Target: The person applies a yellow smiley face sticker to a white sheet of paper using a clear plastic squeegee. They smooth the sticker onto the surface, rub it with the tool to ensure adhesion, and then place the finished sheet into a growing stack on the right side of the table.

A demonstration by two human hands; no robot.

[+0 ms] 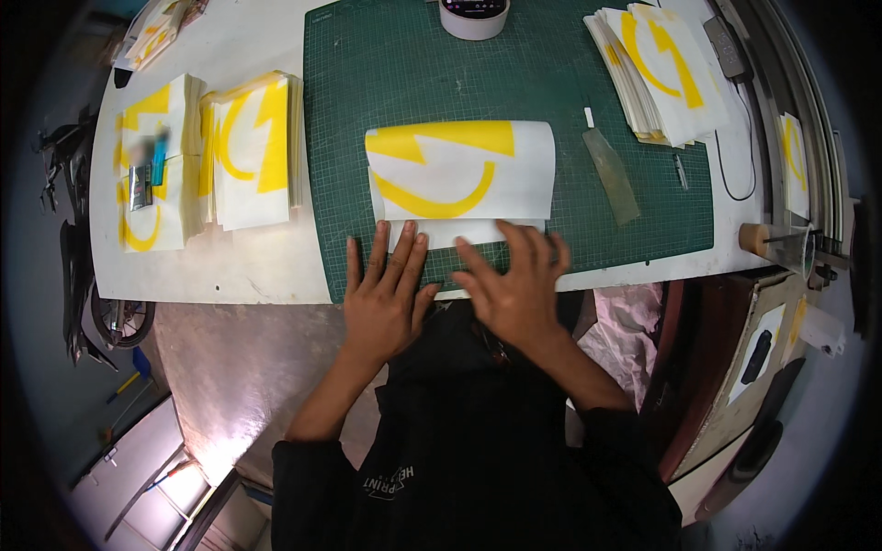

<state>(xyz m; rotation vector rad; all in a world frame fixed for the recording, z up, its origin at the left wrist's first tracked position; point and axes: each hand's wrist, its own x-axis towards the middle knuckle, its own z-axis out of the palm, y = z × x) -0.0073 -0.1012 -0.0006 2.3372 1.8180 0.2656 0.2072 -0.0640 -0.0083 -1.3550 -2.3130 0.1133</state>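
Observation:
A white sheet with yellow printed shapes [459, 174] lies folded over on the green cutting mat [340, 73], its top edge curving like a soft fold. A narrow white strip [450, 231] shows below its printed layer. My left hand [384, 292] rests flat with fingers spread, its fingertips at the strip's left part and on the mat beside it. My right hand [516, 285] is a little blurred; its fingers are apart and bent, touching or hovering over the strip's right part. Nothing shows gripped in either hand.
Stacks of folded yellow-and-white sheets stand at left [250, 156] and far right [657, 73]. Two small tubes or pens [147, 174] lie on the leftmost stack. Right of the folded sheet are a flat translucent blade-shaped tool [610, 174] and a small cutter [681, 172]. A round white device [474, 20] sits at the back.

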